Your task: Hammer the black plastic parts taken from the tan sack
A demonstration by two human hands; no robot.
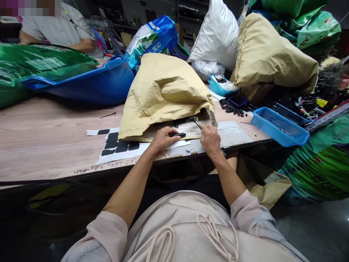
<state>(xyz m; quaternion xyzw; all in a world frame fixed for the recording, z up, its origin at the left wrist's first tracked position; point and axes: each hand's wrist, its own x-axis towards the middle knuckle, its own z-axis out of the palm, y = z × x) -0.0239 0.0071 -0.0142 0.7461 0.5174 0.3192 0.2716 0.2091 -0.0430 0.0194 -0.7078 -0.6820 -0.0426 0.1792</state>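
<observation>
A yellow paper sack (pixel 166 87) lies on the workbench with its open mouth toward me. At the mouth's lower edge, my left hand (pixel 163 139) is closed on a small black tube-shaped part (pixel 178 135). To its right, my right hand (pixel 210 140) grips a slim tool with a metal shaft (pixel 198 124); its tip points into the mouth, and its exact kind I cannot make out. Small dark pieces lie inside the opening, mostly in shadow. Beside the left forearm, a white sheet with black rounded-square pads (pixel 117 145) lies partly under the sack.
A blue basin (pixel 103 82) and green sack (pixel 40 69) stand at left, a person behind them. Rightward are a blue basket (pixel 280 125), black tubes (pixel 231 108) and a second yellow sack (pixel 275 54). A flattened grey-white board (pixel 231 136) lies along the bench edge.
</observation>
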